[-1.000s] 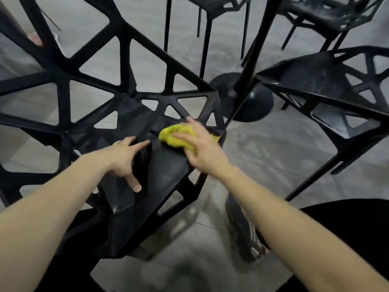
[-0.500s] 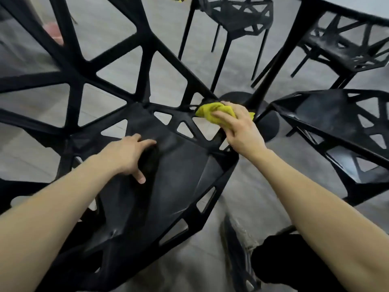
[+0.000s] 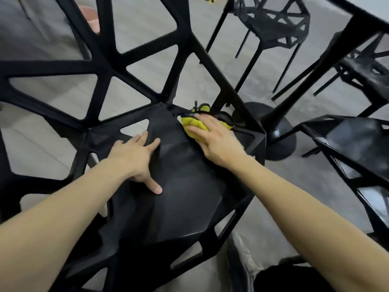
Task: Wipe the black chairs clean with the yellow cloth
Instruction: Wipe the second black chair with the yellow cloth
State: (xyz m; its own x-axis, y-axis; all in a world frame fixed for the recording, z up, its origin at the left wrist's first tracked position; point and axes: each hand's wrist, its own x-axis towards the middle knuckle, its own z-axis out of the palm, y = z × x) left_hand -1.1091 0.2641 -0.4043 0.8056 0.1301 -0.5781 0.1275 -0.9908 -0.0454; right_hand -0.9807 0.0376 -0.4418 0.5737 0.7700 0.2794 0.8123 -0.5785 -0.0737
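A black lattice chair (image 3: 185,203) fills the middle of the head view, its open-web backrest rising at the upper left. My right hand (image 3: 212,140) lies flat on the yellow cloth (image 3: 192,123), pressing it onto the far right corner of the seat where the seat meets the backrest. Most of the cloth is hidden under the fingers. My left hand (image 3: 134,157) rests on the seat's left part, fingers spread and straight, thumb pointing toward me.
A second black chair (image 3: 355,148) stands close on the right. Two more black chairs (image 3: 273,24) stand farther back. A black table's slanted leg and round base (image 3: 280,131) sit just beyond the cloth. Grey floor lies all around.
My right hand has slid the cloth back from the seat's outer rim onto the seat's far corner and flattened on it. My left hand spread its fingers and stayed on the seat.
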